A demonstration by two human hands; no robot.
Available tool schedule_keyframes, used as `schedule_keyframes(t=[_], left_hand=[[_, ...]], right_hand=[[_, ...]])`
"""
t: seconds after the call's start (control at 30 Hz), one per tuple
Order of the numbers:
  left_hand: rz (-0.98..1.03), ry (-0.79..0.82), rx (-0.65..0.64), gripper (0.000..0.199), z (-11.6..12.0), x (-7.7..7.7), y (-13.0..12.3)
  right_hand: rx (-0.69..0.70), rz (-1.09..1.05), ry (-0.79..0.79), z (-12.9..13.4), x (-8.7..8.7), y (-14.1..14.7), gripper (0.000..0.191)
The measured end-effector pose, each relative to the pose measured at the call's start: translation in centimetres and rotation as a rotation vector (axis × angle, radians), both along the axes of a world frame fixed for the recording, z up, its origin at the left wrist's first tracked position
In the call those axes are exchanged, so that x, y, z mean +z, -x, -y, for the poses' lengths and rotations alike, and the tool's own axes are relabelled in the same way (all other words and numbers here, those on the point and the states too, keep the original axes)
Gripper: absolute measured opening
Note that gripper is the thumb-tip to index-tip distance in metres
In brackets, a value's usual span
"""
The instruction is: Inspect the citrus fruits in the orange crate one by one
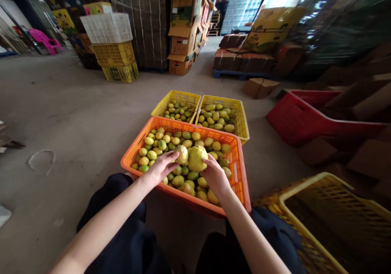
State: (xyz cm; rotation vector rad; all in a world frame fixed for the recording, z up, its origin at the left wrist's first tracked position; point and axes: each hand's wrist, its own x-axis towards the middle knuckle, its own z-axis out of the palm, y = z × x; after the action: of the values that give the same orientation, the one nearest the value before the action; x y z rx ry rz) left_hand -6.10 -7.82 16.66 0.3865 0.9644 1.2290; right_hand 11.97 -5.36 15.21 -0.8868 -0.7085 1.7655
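Beyond the orange crate (243,172), a tall dark wrapped stack (139,25) and a column of cartons (181,46) stand on the floor (76,115). The cartons carry print and small pale labels, but no wording or brand can be read. To the right of the orange crate is a red bin (297,117) with cardboard in it, cut off by the frame edge. Nearer on that side, a yellow basket (317,180) is also cut off, its inside dark and blurred.

The orange crate lies between the person's knees, loaded with green and yellow fruits (177,180); 2 yellow crates (244,121) of similar fruits sit at its far side. Over the orange crate, the right hand (216,176) has its fingers curved around the larger yellow fruit (197,158). The left hand (161,167) holds the smaller pale fruit (182,154) at its fingertips, thumb on the near side, fingers slightly spread. The 2 held fruits appear side by side, and hide parts of both hands' fingers; whether they touch is hard to tell.
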Motion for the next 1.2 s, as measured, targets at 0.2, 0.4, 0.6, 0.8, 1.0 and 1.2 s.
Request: schedule_keyframes(t=[0.2, 0.4, 0.6, 0.8, 1.0, 1.2], left_hand=[[-0.044, 0.009, 0.041, 0.008, -0.2, 0.3, 0.2], [-0.072, 0.017, 0.048, 0.001, -0.3, 0.2, 0.4], [-0.125, -0.028, -0.077, 0.014, 0.1, 0.3, -0.7], [-0.145, -0.055, -0.103, 0.024, 0.0, -0.5, -1.2], [0.077, 0.041, -0.059, 0.018, -0.5, 0.4, -1.9], [0.237, 0.111, 0.007, 0.025, -1.3, 2.3, -2.9]], right_hand=[[0.006, -0.038, 0.056, -0.4, -0.8, 0.2, 0.030], [-0.071, -0.053, 0.094, -0.3, -1.6, 0.3, 0.027], [-0.071, 0.093, 0.051, 0.7, -0.8, 1.1, 0.032], [-0.038, 0.064, 0.159, 0.8, -0.8, 1.3, 0.026], [-0.149, -0.102, 0.301, -0.3, -0.8, 0.6, 0.021], [-0.175, -0.187, 0.215, -0.8, 0.0, -0.1, 0.024]])
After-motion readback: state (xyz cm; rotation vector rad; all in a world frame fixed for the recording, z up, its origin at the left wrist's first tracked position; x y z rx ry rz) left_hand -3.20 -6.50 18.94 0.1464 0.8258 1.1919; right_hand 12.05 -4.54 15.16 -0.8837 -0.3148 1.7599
